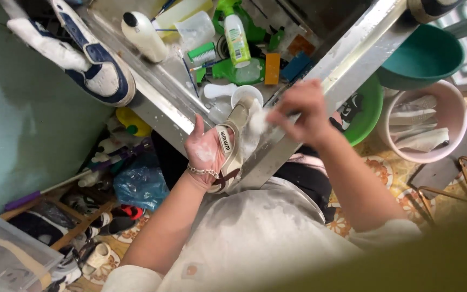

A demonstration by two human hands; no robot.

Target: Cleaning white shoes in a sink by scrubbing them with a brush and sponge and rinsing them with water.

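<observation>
My left hand (205,147) holds a beige sandal (232,145) with a dark brown strap end, sole edge toward me, over the rim of a steel sink (320,70). A bracelet circles that wrist. My right hand (302,111) is blurred by motion just right of the sandal's upper end, pinching something white and foamy against it; I cannot tell what that is. A small white cup (246,95) stands in the sink right behind the sandal.
The sink holds a white bottle (144,35), a green-capped bottle (236,38), brushes and sponges. A blue-and-white sneaker (101,62) rests on the sink's left edge. Green basins (425,57) and a pink basin (452,116) with white shoes stand at right. Shoes crowd the floor at left.
</observation>
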